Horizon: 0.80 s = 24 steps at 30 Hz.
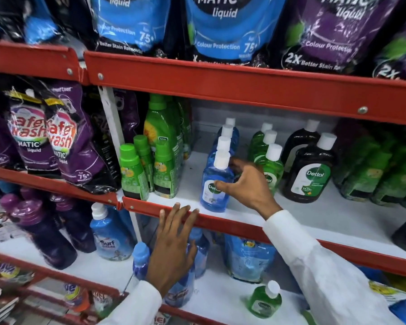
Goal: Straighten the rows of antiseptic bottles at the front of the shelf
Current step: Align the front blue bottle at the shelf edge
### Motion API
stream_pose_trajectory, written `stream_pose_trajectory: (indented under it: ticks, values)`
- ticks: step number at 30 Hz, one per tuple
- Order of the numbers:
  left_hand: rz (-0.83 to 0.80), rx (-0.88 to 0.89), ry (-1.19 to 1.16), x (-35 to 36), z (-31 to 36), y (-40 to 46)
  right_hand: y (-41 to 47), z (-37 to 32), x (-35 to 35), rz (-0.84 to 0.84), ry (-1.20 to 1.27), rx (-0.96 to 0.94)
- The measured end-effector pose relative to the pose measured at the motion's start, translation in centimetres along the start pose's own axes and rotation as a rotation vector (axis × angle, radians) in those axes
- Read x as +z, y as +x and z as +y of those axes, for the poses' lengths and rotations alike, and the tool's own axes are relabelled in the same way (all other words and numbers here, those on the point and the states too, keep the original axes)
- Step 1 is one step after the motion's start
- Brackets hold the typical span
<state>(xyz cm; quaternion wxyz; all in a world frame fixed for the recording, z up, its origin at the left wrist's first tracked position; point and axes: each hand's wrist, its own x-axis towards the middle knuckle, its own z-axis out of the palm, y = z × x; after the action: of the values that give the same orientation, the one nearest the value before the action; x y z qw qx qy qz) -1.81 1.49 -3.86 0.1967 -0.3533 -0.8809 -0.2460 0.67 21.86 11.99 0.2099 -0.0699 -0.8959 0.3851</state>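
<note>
Blue bottle (215, 184) in right hand (246, 186)

Shelf rail (232, 222): red painted metal, smooth, semi-gloss, with bare steel screws. Shelf board (314, 219) behind the rail: white, matt. Blue bottle (215, 186) just behind the rail: clear glossy plastic, paper label, matt white cap. Pouches (223, 26) above it: glossy crinkled film. Sleeve (326, 273): white cloth, matt.

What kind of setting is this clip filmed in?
Most likely a shop's household-cleaning aisle: red metal shelving, purple detergent pouches hung in rows, and blue Dettol bottles lined up front to back.
</note>
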Motion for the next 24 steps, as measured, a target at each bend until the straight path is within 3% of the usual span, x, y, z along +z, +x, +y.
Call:
stream_pose_trajectory:
  ticks: [7,13,19,21,24]
  values:
    - [0.027,0.002,0.040,0.1,1.5,0.1,0.5,1.0,0.2,-0.043,-0.042,-0.039]
    - [0.020,0.179,-0.039,1.6,5.5,0.9,-1.6,3.7,-1.4,0.012,0.045,-0.044]
    - [0.013,0.227,-0.043,2.9,7.6,1.9,-8.1,6.1,-4.9,0.197,0.072,-0.153]
    - [0.016,0.216,-0.038,3.3,7.7,1.8,-11.5,8.3,-5.8,0.160,0.089,-0.104]
    - [0.050,0.200,-0.041,3.8,8.0,1.7,-15.6,12.7,-5.1,-0.045,0.066,0.085]
